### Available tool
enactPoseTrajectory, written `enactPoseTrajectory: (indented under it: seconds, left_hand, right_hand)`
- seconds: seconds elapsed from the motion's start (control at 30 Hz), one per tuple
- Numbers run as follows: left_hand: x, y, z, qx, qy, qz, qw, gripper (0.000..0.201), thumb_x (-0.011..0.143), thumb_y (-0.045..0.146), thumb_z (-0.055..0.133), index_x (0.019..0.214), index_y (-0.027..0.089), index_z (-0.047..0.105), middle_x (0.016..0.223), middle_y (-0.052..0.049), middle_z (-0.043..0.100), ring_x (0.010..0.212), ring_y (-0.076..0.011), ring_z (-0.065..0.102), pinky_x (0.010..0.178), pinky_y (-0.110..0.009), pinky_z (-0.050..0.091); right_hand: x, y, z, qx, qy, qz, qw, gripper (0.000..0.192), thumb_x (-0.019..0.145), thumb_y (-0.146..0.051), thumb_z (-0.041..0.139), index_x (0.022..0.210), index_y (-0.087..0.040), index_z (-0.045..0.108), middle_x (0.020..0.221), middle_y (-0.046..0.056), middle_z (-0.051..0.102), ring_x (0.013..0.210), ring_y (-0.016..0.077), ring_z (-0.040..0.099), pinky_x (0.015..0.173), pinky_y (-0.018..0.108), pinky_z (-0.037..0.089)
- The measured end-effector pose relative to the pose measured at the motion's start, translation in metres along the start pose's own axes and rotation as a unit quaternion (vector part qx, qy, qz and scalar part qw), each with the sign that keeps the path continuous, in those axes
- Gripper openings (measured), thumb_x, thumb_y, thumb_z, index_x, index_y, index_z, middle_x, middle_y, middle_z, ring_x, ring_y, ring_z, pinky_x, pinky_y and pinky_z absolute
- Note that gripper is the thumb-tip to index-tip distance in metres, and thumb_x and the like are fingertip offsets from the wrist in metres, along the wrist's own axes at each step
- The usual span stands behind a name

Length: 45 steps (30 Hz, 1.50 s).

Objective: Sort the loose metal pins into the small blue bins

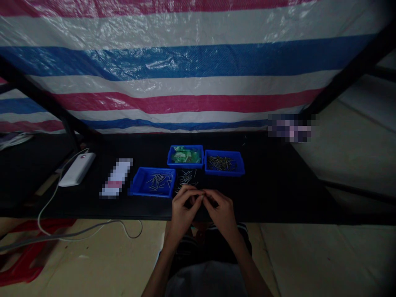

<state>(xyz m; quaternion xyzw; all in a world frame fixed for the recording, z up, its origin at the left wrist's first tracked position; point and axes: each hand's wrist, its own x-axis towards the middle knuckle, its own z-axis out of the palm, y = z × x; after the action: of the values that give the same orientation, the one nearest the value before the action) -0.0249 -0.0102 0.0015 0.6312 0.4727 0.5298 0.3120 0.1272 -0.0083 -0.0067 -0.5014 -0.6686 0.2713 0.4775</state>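
Near the front edge of the black table, my left hand (184, 207) and my right hand (221, 208) meet, thumbs and forefingers pinched together. What lies between the fingertips is too small to make out. Just beyond my left hand is a loose pile of thin metal pins or screws (186, 177). To its left, a blue tray (137, 181) holds several thin silvery pieces. A second blue tray (185, 166), behind the pile, contains green plastic packaging (186, 156). Dark and brassy screw-like pieces (219, 162) lie in a third blue tray (239, 164) at the right.
A white power bank (77, 169) with a cable sits on the table's left, beside a blurred-out flat object (117, 178). Striped plastic sheeting (198, 62) hangs behind the table. Dark frame bars (346, 74) slope at both sides. A red stool (27, 255) stands on the floor at left.
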Motion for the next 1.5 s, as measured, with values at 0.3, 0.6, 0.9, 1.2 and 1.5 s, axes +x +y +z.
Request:
enactPoseTrajectory:
  seconds: [0.3, 0.6, 0.9, 1.2, 1.5]
  left_hand:
    - [0.000, -0.001, 0.001, 0.011, 0.004, -0.007, 1.000, 0.007, 0.093, 0.021, 0.072, 0.097, 0.021, 0.077, 0.096, -0.004, 0.066, 0.077, -0.0140, 0.063, 0.070, -0.025, 0.050]
    - [0.000, -0.001, 0.001, 0.017, 0.001, -0.002, 1.000, 0.007, 0.093, 0.021, 0.072, 0.096, 0.021, 0.077, 0.096, -0.004, 0.066, 0.074, -0.0128, 0.061, 0.069, -0.024, 0.050]
    - [0.001, 0.002, 0.001, 0.012, 0.003, -0.002, 1.000, 0.007, 0.093, 0.022, 0.072, 0.096, 0.020, 0.077, 0.095, -0.004, 0.067, 0.074, -0.0132, 0.061, 0.068, -0.024, 0.050]
    - [0.002, 0.000, 0.001, -0.002, 0.016, -0.023, 1.000, 0.010, 0.095, 0.026, 0.070, 0.101, 0.020, 0.074, 0.092, -0.004, 0.068, 0.075, -0.0144, 0.062, 0.069, -0.025, 0.049]
    - [0.002, 0.002, 0.002, 0.031, 0.006, -0.045, 0.998, 0.018, 0.101, 0.027, 0.059, 0.097, 0.020, 0.075, 0.091, -0.005, 0.072, 0.085, -0.0189, 0.066, 0.078, -0.029, 0.049]
  right_hand:
    - [0.000, -0.001, 0.000, -0.021, -0.001, -0.019, 1.000, 0.017, 0.095, -0.019, 0.060, 0.100, -0.023, 0.075, 0.087, 0.003, 0.078, 0.076, 0.0182, 0.073, 0.073, 0.027, 0.058]
    - [-0.002, 0.002, 0.001, -0.025, -0.001, -0.017, 1.000, 0.018, 0.095, -0.019, 0.060, 0.103, -0.023, 0.075, 0.090, 0.004, 0.078, 0.079, 0.0180, 0.074, 0.077, 0.028, 0.060]
    - [-0.002, 0.002, 0.001, -0.019, -0.015, -0.001, 1.000, 0.020, 0.096, -0.019, 0.058, 0.105, -0.023, 0.075, 0.094, 0.005, 0.078, 0.081, 0.0191, 0.074, 0.078, 0.030, 0.059]
    - [-0.003, 0.001, -0.001, 0.013, -0.002, 0.017, 1.000, 0.014, 0.099, -0.025, 0.060, 0.101, -0.023, 0.074, 0.093, 0.003, 0.078, 0.081, 0.0174, 0.074, 0.078, 0.027, 0.057]
    - [0.035, -0.011, -0.013, -0.063, 0.125, 0.053, 0.989, 0.024, 0.099, -0.040, 0.059, 0.087, -0.021, 0.067, 0.060, -0.001, 0.065, 0.054, 0.0135, 0.062, 0.058, 0.023, 0.046]
